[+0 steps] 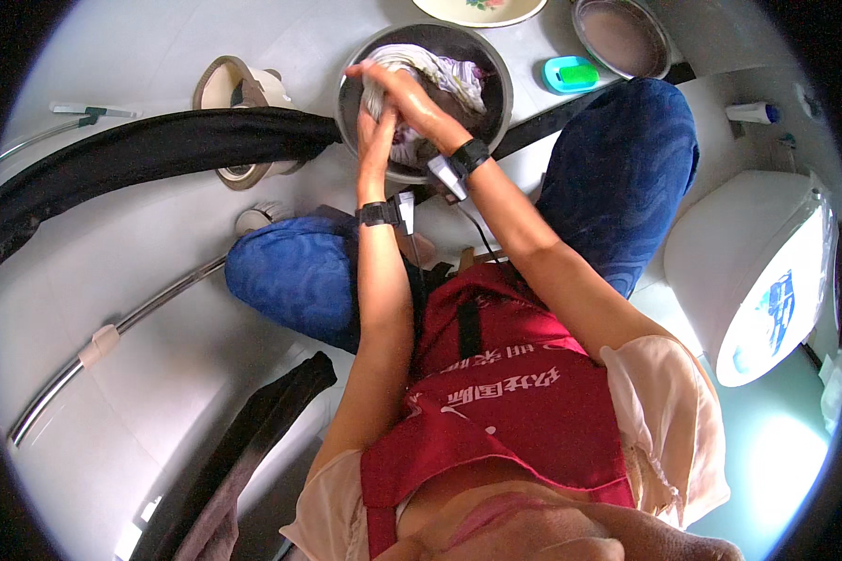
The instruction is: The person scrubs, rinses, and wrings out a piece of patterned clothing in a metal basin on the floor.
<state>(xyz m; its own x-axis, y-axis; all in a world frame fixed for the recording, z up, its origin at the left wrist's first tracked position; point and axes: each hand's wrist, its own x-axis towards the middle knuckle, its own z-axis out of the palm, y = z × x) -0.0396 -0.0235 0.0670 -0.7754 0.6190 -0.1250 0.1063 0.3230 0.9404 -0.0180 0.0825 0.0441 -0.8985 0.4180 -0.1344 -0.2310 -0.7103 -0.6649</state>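
A dark round basin with a grey rim (506,91) stands before me, holding a bunched wet white cloth (456,76) with purple and dark patches. My left hand (376,140) is at the basin's left side, its fingers against a fold of this cloth. Across the same fold lies my right hand (410,98), wet, fingers stretched to the left, so the cloth is pressed between both hands. Part of the grip is hidden by the hands themselves. Each wrist wears a black strap with a small device and a cable.
A blue soap dish (552,76) with a green bar (579,74), a metal basin (666,42) and an enamel basin (456,14) stand beyond. At left are a beige container (277,84), black fabric (147,137) and a metal pole (161,298). A white toilet (715,245) is at right.
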